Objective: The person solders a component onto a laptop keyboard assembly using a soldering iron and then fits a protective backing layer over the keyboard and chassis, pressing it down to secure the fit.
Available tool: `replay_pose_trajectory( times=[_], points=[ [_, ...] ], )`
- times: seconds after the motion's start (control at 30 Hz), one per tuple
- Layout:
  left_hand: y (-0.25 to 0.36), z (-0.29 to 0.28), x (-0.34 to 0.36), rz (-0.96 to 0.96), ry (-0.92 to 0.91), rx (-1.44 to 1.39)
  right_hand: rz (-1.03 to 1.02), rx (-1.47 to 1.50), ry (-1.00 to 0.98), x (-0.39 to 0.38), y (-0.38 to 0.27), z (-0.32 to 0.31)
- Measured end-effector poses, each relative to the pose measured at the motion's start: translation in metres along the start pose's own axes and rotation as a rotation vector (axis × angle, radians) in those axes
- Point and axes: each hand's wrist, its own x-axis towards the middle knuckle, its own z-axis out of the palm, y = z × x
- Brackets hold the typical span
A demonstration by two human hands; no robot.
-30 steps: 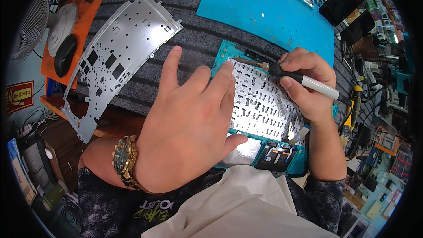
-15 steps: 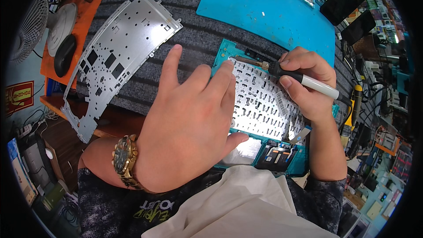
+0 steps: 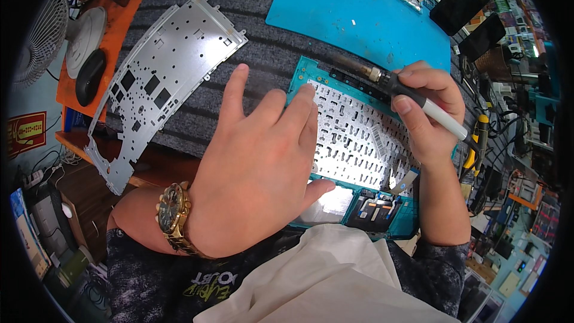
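Note:
My right hand [image 3: 431,107] is closed around a soldering iron [image 3: 427,107] with a black grip and a white handle. Its metal tip, blurred, hovers over the far edge of a teal laptop top case [image 3: 307,72]. Set in that case is a silver keyboard back plate [image 3: 353,128] full of small cutouts. My left hand [image 3: 263,143] lies with fingers spread, the index fingertip pressing on the plate's far left corner and the thumb over the case near the touchpad. A ribbon cable [image 3: 405,180] sticks up at the plate's near right.
A perforated silver metal sheet [image 3: 173,54] lies left on the grey striped mat [image 3: 245,0]. Behind the case is a blue work mat [image 3: 335,12] bearing loose parts. A black mouse [image 3: 90,76] and a fan [image 3: 45,27] stand far left. Yellow-handled tools [image 3: 480,137] lie right.
The soldering iron has lifted off the plate's far left corner and moved up and to the right with my right hand. My left hand has stayed nearly still.

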Motion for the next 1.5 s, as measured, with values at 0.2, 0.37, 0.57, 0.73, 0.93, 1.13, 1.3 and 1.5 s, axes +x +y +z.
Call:
replay_pose_trajectory(
  times=[0.2, 0.37, 0.57, 0.73, 0.93, 1.13, 1.3, 1.5],
  points=[
    [-0.005, 0.004, 0.006, 0.102, 0.088, 0.013, -0.036, -0.023, 0.078, 0.0, -0.008, -0.012],
    [-0.009, 0.008, 0.015, 0.192, 0.082, 0.017, -0.083, -0.053, 0.122, -0.005, -0.014, -0.028],
    [-0.01, 0.006, 0.02, 0.269, 0.068, 0.096, -0.134, -0.056, 0.166, -0.016, -0.023, -0.046],
    [-0.021, -0.001, 0.033, 0.412, 0.048, 0.152, -0.144, -0.013, 0.218, -0.035, -0.029, -0.065],
    [-0.024, -0.012, 0.048, 0.509, -0.136, 0.203, -0.173, -0.004, 0.268, -0.052, -0.033, -0.084],
    [-0.005, -0.014, 0.034, 0.446, -0.073, 0.346, -0.214, 0.015, 0.343, -0.076, -0.043, -0.098],
    [0.005, 0.009, -0.004, 0.243, 0.054, 0.336, -0.276, 0.05, 0.396, -0.119, -0.06, -0.124],
    [0.008, 0.035, -0.021, 0.117, 0.193, 0.285, -0.302, 0.139, 0.542, -0.182, -0.088, -0.137]
  ],
)
